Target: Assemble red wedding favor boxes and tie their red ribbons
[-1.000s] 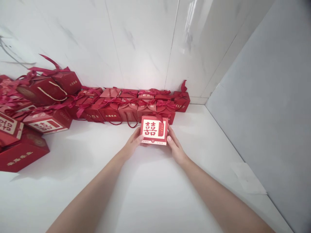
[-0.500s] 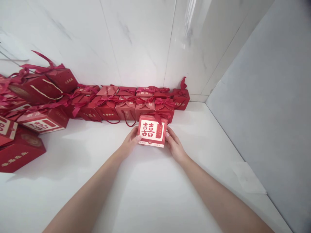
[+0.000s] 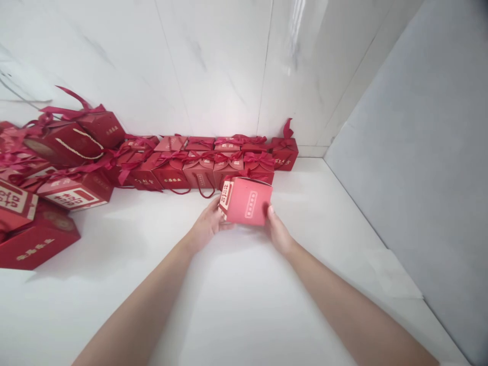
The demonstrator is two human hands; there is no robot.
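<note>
Closest to the camera it's bare forearms over a white table [image 3: 229, 300], and both hands are on the same small red box [image 3: 246, 202]. Left hand [image 3: 204, 224] has it by the left end, some fingertips showing at the lower edge; right hand [image 3: 280, 233] is curled round the right end, thumb up against the side. So it's gripped from both ends, turned at an angle with a plain pinkish side toward us and the white double-happiness panel off to the left. It sits just in front of the right part of the box row, though I can't tell if its bottom touches the table

Handling-wise, my guess is thin folded card: light, fairly stiff at the corners, but the flat sides would probably dent if you squeeze. Smooth print might slide a bit, so I'd hold low near the corners and leave any ribbon alone

Over on the left there's a heap of bigger red gift boxes [image 3: 87, 190], one with a pale rope handle [image 3: 74, 145]. Further back, two rows of ribboned boxes [image 3: 171, 175] stand by the marbled tile wall [image 3: 217, 66], with a grey panel [image 3: 412, 168] on the right
</note>
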